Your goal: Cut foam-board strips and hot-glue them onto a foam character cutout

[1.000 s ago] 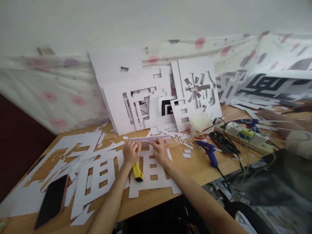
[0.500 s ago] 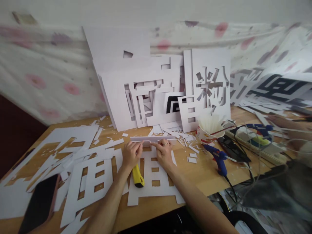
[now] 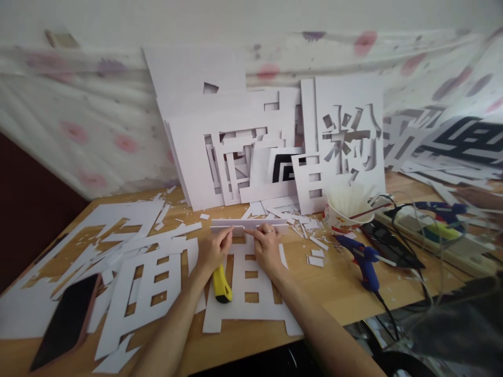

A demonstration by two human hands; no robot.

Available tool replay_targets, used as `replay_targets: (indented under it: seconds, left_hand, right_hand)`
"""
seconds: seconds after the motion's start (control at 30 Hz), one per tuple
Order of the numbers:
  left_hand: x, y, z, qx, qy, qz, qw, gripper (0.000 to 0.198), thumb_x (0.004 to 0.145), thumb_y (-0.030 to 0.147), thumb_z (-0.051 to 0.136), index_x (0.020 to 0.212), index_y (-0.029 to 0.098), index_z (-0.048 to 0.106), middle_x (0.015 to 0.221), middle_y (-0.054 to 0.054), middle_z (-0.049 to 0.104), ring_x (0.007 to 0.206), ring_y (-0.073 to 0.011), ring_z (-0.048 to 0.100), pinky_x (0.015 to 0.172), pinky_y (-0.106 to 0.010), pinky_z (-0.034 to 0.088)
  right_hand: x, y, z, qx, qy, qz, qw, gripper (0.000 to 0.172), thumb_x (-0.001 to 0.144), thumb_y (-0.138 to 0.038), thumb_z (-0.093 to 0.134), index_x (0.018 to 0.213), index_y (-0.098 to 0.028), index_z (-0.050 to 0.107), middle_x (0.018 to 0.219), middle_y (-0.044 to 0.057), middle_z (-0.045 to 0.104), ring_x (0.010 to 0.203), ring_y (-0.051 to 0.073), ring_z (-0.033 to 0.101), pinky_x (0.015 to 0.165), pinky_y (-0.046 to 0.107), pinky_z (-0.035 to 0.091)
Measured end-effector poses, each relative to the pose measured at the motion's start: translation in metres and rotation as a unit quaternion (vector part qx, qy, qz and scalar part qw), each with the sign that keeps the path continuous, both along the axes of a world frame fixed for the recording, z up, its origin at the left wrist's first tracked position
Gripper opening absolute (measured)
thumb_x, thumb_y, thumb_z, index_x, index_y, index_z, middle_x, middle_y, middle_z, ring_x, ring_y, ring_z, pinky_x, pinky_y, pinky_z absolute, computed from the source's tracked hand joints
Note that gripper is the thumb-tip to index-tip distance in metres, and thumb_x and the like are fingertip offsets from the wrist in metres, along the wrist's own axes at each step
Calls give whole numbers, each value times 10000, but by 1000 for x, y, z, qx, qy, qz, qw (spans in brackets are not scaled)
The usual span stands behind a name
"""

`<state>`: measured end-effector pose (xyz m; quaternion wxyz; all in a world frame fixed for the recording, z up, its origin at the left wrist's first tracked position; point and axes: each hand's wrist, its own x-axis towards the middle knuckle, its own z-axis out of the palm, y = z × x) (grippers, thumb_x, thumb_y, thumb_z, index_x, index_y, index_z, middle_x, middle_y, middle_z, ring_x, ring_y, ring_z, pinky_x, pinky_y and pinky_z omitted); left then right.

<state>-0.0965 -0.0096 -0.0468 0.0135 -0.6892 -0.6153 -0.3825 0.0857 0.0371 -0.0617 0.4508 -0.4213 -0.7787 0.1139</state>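
Note:
Side by side at the far edge of a white cut-out board character, my left hand and my right hand press on a narrow white board strip. The left thumb and fingers are closed at the strip's left part. On its right part the right index finger and thumb are closed, and a ring shows on that hand. Whether the strip is attached to the character, I cannot tell. A yellow utility knife lies on the character beside my left wrist, its front end hidden under the hand.
Cut-out boards lean against the curtained wall. At right are a paper cup of translucent sticks, a blue glue gun, a dark phone, cables and another person's hand. A phone and board scraps lie left.
The camera view has turned slightly left, so most things sit further right in the picture. Both hands stay on the strip with almost the same grip.

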Motion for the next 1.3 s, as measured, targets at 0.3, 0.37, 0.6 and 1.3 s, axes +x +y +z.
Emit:
replay_targets:
  seconds: [0.3, 0.37, 0.6, 1.3]
  left_hand:
    - [2, -3, 1, -33, -5, 20, 999, 340, 932, 209, 500, 1210, 248, 692, 976, -23, 790, 664, -141, 699, 635, -244, 517]
    - [2, -3, 2, -36, -4, 21, 999, 345, 931, 199, 498, 1213, 253, 690, 985, -20, 789, 681, -141, 703, 644, -243, 520]
    - [0, -1, -1, -45, -2, 28, 999, 356, 906, 171, 517, 1199, 251, 702, 966, -25, 790, 635, -134, 676, 625, -242, 497]
    - [0, -2, -2, -60, -5, 34, 998, 382, 901, 175, 502, 1221, 269, 689, 936, -18, 787, 576, -123, 621, 594, -241, 460]
  right_hand:
    - [1, -2, 1, -19, -19, -2, 1000, 559, 833, 14, 429, 1075, -370, 756, 786, 13, 488, 819, 189, 485, 857, 393, 265]
    - [1, -2, 1, -18, -17, -1, 1000, 562, 830, 19, 428, 1077, -365, 755, 786, 13, 489, 831, 191, 488, 859, 391, 265]
    - [1, -3, 1, -18, -5, -8, 1000, 567, 827, 20, 426, 1062, -373, 760, 795, 18, 507, 816, 191, 490, 835, 386, 259]
    - [3, -7, 6, -3, 10, 0, 1000, 422, 909, -112, 395, 1124, -281, 716, 834, 35, 587, 827, 194, 536, 838, 385, 279]
